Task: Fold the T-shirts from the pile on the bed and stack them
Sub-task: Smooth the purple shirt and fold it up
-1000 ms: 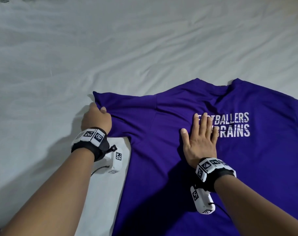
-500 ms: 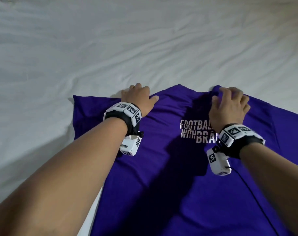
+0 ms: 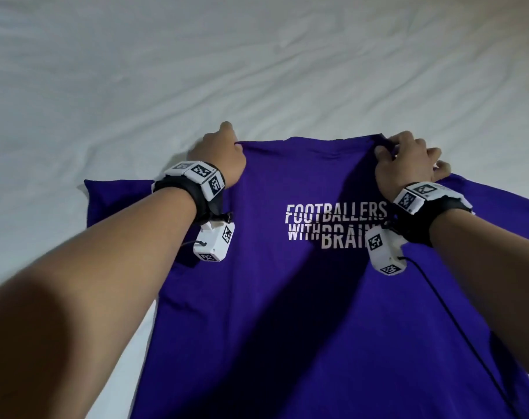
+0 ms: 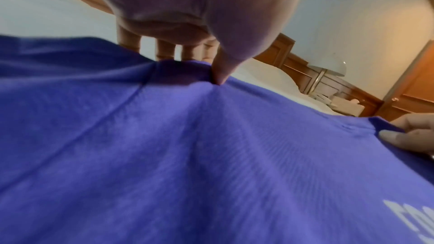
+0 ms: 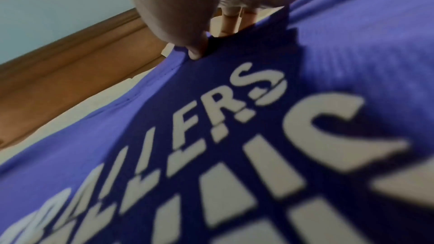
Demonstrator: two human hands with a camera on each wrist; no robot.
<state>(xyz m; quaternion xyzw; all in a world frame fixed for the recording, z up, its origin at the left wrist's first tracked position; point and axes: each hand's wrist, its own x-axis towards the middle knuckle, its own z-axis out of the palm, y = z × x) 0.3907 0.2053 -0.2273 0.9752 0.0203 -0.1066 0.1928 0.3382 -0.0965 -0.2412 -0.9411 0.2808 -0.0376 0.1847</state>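
Note:
A purple T-shirt [image 3: 287,313] with white lettering lies spread on the white bed sheet [image 3: 136,86], collar end away from me. My left hand [image 3: 219,155] pinches the shirt's top edge at the left shoulder, thumb on top and fingers beneath [image 4: 217,73]. My right hand [image 3: 405,160] pinches the top edge at the right shoulder, beside the collar [image 5: 195,51]. The fabric between the two hands is pulled taut. The shirt [image 4: 187,155] fills both wrist views [image 5: 234,136].
Wrinkled white sheet surrounds the shirt on the far side and the left. A wooden headboard [image 4: 293,57], a pillow [image 4: 270,77] and a bedside lamp [image 4: 328,68] show in the left wrist view. A black cable [image 3: 456,322] trails from my right wrist across the shirt.
Both hands moved from the sleeve and the chest up to the shirt's top edge and took hold of the shoulders. The shirt shifted to the left and now lies straighter.

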